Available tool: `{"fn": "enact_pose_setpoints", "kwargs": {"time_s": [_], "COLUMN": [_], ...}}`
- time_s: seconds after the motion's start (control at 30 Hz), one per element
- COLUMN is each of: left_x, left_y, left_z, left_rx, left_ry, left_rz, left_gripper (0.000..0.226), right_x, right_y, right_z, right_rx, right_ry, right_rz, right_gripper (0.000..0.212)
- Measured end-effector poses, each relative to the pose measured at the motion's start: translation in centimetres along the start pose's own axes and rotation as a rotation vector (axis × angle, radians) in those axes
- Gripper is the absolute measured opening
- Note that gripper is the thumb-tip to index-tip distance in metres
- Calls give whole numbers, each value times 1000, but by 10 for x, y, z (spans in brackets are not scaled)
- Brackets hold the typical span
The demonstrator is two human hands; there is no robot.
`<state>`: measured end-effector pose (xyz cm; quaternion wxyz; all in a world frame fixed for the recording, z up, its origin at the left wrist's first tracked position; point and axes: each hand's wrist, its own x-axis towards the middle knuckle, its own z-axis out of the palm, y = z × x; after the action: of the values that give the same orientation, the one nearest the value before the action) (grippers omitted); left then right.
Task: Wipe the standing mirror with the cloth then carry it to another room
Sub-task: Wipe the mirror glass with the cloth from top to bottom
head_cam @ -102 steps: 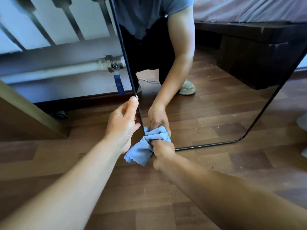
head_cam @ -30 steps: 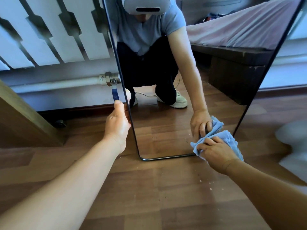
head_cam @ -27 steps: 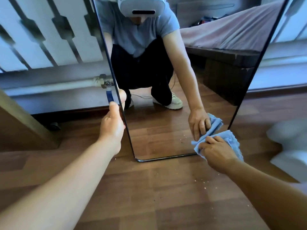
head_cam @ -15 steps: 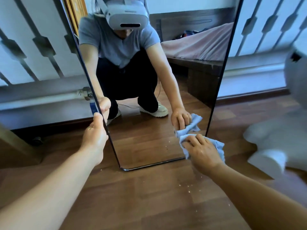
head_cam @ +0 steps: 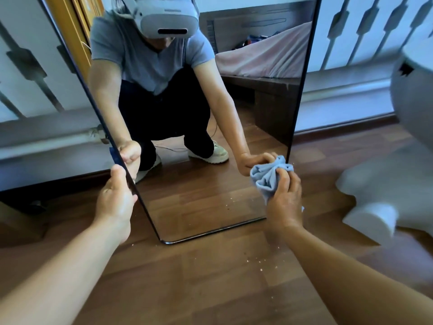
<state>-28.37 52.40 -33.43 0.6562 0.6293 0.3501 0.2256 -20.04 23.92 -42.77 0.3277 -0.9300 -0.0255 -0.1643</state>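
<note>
The tall standing mirror (head_cam: 201, 207) with a thin black frame rests on the wooden floor, tilted a little. It reflects a crouching person with a headset. My left hand (head_cam: 116, 200) grips the mirror's left edge low down. My right hand (head_cam: 284, 202) holds a bunched light blue cloth (head_cam: 269, 178) pressed against the glass near the mirror's lower right edge. The mirror's bottom right corner is hidden behind my right hand.
A white radiator cover (head_cam: 25, 73) and a pipe (head_cam: 46, 141) run along the wall behind the mirror. A grey-white rounded object (head_cam: 386, 184) stands on the floor at the right. Crumbs (head_cam: 260, 263) lie on the floor in front of the mirror.
My right hand moved the cloth from the mirror's lower left corner across to its lower right edge, then slightly upward. The view rose, showing more of the mirror. My left hand kept its grip.
</note>
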Motion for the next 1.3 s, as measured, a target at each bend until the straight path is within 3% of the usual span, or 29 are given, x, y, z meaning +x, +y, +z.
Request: {"fn": "enact_pose_setpoints", "kwargs": {"time_s": [0.2, 0.33, 0.47, 0.6, 0.7, 0.83, 1.07, 1.3], "left_x": [0, 1, 2, -3, -13, -24, -44, -62], "left_y": [-3, -4, -5, 0, 5, 12, 28, 36], "left_z": [0, 2, -2, -4, -2, 2, 12, 31], "left_rx": [6, 2, 38, 115, 211, 280, 159, 196], "left_ry": [24, 20, -25, -46, 87, 167, -44, -347], "left_rz": [29, 26, 17, 37, 106, 194, 262, 276], "left_gripper": [54, 54, 60, 65, 44, 33, 25, 23], "right_x": [-27, -31, -28, -27, -26, -20, -4, 16], "right_y": [25, 26, 16, -13, -46, -85, -137, -153], "right_z": [22, 28, 27, 19, 12, -6, -44, -71], "right_rx": [-23, -61, -199, -216, -217, -243, -258, -347], "right_ry": [-246, -495, -743, -711, -657, -788, -858, -867], "right_rz": [180, 326, 233, 63, -41, -148, -143, -142], "right_gripper": [72, 59, 36, 10, 15, 13, 19, 23]}}
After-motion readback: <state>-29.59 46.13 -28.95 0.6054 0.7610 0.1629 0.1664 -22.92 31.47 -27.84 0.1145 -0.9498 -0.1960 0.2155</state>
